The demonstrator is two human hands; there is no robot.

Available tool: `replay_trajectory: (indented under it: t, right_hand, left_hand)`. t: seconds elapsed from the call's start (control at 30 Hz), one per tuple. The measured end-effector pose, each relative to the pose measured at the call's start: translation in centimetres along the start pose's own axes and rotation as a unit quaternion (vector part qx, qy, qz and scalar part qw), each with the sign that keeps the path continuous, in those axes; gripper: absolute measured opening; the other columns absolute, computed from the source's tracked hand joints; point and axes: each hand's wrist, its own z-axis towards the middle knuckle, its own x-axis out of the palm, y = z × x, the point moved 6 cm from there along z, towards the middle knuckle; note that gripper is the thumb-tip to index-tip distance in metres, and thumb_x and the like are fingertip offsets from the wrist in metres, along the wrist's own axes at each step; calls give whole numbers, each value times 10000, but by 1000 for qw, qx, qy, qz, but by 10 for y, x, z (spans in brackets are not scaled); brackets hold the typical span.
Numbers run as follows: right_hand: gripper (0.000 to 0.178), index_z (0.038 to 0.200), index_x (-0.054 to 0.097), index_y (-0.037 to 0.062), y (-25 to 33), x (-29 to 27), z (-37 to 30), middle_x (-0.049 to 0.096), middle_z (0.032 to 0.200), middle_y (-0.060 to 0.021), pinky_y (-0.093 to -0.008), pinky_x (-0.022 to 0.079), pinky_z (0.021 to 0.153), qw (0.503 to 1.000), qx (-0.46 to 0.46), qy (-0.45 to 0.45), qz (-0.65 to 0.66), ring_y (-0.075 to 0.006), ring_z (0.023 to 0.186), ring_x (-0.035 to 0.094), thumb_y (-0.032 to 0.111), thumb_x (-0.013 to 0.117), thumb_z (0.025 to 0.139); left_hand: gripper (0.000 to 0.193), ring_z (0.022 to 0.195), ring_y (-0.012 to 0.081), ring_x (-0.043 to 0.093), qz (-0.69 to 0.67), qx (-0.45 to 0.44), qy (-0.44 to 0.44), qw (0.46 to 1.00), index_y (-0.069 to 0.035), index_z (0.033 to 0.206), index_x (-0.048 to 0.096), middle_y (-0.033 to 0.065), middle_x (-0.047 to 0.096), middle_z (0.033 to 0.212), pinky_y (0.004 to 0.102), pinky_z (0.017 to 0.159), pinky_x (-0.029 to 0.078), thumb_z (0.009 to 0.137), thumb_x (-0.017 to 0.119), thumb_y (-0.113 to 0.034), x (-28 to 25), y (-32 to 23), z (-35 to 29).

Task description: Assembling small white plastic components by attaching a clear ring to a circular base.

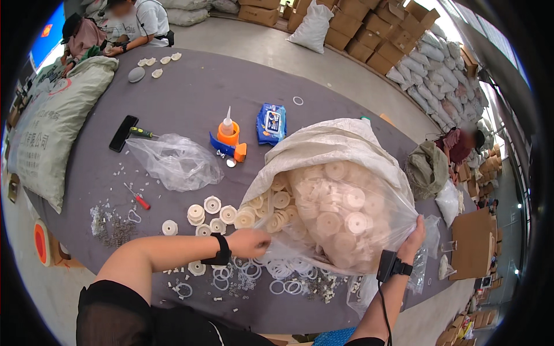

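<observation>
A white woven sack (pixel 340 141) lies on its side with its mouth toward me. Inside it is a clear plastic bag (pixel 398 228) full of cream round plastic parts (pixel 330 224). My left hand (pixel 249 242) is closed at the left of the bag's mouth, pinching the film. On the right, my right hand (pixel 413 235) grips the bag's edge. Several loose cream discs (pixel 212 205) lie left of the opening. White rings (pixel 285 268) and small fittings (pixel 326 285) are spread below the bag, close to my forearms.
Across the grey table (pixel 190 86) lie a crumpled plastic bag (pixel 173 161), an orange-based glue bottle (pixel 228 131), a blue wipes pack (pixel 271 123), a red screwdriver (pixel 138 199) and springs (pixel 115 228). A full sack (pixel 60 132) stands left. Other people work at the far left and right.
</observation>
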Motion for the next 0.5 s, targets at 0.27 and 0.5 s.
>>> replay_trajectory:
  t: [0.27,0.5]
  right_hand:
    - [304,1019,564,-15,1,25,-24,607,983,-105,-299,476,752,999,3,-3,-34,-182,845,592,266,535,906]
    - [334,1061,553,-22,-11,10,-20,601,1019,-111,-303,477,777,998,12,12,-55,-192,892,591,275,518,912]
  left_hand:
    - [448,988,159,552,-535,-229,-163,796,-34,1167,505,50,582,1089,301,887,420,862,565,-356,17,38,96]
    - [412,1069,162,528,-714,-177,-100,670,-69,1198,498,54,560,1172,341,939,399,881,530,-330,25,2,99]
